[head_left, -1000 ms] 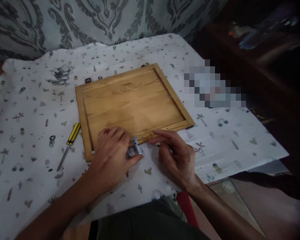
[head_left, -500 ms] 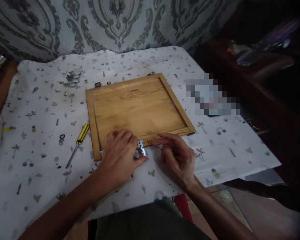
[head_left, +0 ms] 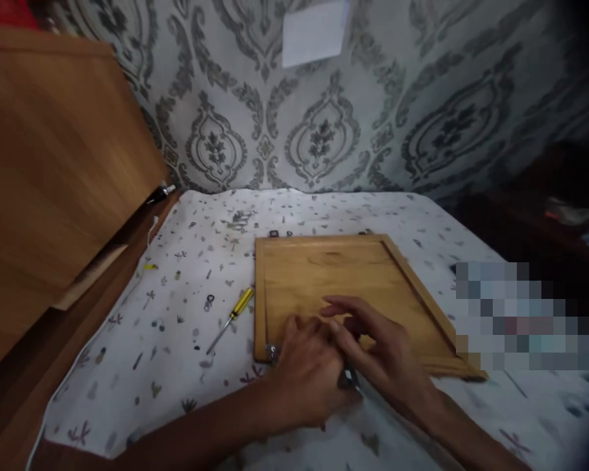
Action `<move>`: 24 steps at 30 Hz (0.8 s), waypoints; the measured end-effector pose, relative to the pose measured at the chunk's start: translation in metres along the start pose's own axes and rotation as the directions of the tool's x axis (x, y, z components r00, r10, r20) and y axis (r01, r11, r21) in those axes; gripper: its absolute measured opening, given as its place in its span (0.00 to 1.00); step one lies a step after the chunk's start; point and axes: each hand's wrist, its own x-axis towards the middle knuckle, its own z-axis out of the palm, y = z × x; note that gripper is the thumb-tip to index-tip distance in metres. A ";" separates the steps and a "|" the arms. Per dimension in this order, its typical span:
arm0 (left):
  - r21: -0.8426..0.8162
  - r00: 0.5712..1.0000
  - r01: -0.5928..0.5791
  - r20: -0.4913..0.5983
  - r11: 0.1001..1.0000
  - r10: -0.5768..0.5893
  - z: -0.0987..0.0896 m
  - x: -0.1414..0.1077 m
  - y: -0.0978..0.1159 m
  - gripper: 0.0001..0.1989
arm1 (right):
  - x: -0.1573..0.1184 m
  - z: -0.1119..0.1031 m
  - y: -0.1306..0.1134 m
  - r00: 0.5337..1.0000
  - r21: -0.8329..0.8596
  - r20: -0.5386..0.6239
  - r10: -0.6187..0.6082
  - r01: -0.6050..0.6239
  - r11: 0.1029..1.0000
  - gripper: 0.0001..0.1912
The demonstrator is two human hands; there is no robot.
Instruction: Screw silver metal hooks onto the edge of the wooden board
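A framed wooden panel (head_left: 343, 281) lies flat on the patterned cloth. My left hand (head_left: 309, 366) is closed over a shiny metal fitting (head_left: 352, 378) along the panel's near edge. Only the fitting's two ends show: one by my thumb, the other, a tab (head_left: 271, 352), near the panel's near left corner. Over the panel, my right hand (head_left: 385, 350) has its fingers stretched and apart, with the tips close to my left knuckles. Whether they touch is hard to tell. Left of the panel rests a screwdriver (head_left: 242, 303) with a yellow and black handle.
Several small grey metal pieces (head_left: 240, 219) lie at the back of the cloth (head_left: 177, 366). A small ring-like piece (head_left: 209, 301) may be print or hardware. A blurred-out object (head_left: 525, 320) sits at the right. A wooden cabinet (head_left: 63, 163) stands at the left.
The view has tilted up and left, showing more wall and the cabinet. My right hand has moved from the panel's near edge to beside my left hand, which stays on the fitting.
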 end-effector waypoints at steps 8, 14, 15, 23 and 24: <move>0.034 0.998 0.018 0.062 0.999 -0.020 0.008 0.002 -0.005 0.31 | 0.111 0.058 -0.009 0.915 -0.291 0.401 -0.052 0.181 0.939 0.12; 0.101 0.997 0.039 0.057 0.994 -0.045 0.005 0.003 -0.002 0.25 | 0.190 0.132 0.003 0.889 -0.391 0.457 -0.030 0.231 0.891 0.17; 0.105 0.997 0.035 0.059 0.994 -0.042 0.005 0.003 -0.002 0.24 | 0.199 0.144 0.006 0.891 -0.407 0.453 -0.019 0.226 0.885 0.19; 0.085 0.998 0.030 0.044 0.996 -0.033 0.016 0.007 -0.007 0.27 | 0.229 0.193 0.031 0.917 -0.508 0.384 0.107 0.114 0.854 0.20; 0.070 0.999 0.033 0.038 0.997 -0.036 0.017 0.007 -0.008 0.28 | 0.230 0.194 0.033 0.917 -0.510 0.382 0.118 0.102 0.854 0.20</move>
